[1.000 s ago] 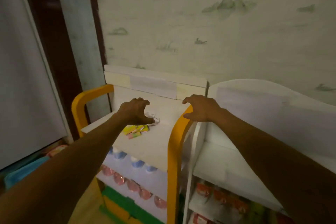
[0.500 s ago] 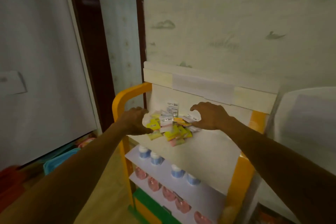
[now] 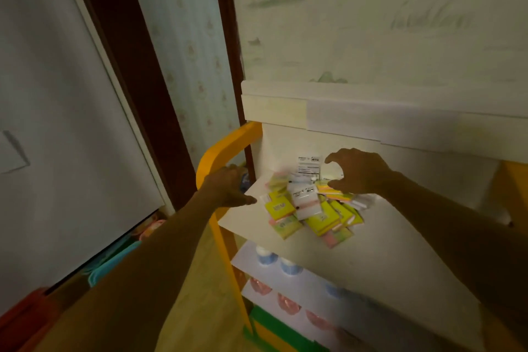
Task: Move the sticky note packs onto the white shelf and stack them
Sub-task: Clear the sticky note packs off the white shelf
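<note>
Head view: sticky note packs lying in a loose, overlapping heap on the top board of the white shelf, yellow, green, pink and white ones tilted against each other at odd angles, none squared up. Judged from that: the moving onto the shelf apparently done or nearly so, the stacking not yet begun. Right hand hovering over the back of the heap, fingers curled into an open claw with thumb apart, gripping nothing visible, though fingertips close to an orange-pink pack; actual contact impossible to tell. Left hand at the shelf's left front corner, beside the orange side rail, fingers loosely bent and pointing toward the heap, holding nothing. Open board to the right and toward the front of the heap, good room for building a neat stack there. Back panel rising just behind the packs, limiting reach from above. Left edge of the board near the heap, so a risk of packs sliding off that side during gathering. Lower tiers with small blue and pink containers directly beneath the front edge.
</note>
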Motion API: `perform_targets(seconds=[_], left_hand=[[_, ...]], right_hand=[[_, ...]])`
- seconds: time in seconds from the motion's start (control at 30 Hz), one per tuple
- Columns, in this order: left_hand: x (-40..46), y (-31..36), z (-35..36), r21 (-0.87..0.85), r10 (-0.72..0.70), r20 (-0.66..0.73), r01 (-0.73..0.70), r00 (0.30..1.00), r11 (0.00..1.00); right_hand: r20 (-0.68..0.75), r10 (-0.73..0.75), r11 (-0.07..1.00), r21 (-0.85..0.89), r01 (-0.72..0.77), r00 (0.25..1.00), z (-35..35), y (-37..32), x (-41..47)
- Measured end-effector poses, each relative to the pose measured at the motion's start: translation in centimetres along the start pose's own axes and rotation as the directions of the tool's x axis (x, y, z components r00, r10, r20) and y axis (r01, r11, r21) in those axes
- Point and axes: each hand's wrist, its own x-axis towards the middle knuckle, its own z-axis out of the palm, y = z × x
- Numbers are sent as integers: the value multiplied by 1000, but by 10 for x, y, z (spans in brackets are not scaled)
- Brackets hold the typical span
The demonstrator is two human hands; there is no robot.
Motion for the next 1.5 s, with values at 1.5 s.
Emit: perform_targets(seconds=[1.5], left_hand=[[218, -55, 95, -58, 479, 139, -475, 867, 878]], right_hand=[[165, 475, 879, -35, -476, 864, 187, -89, 118]])
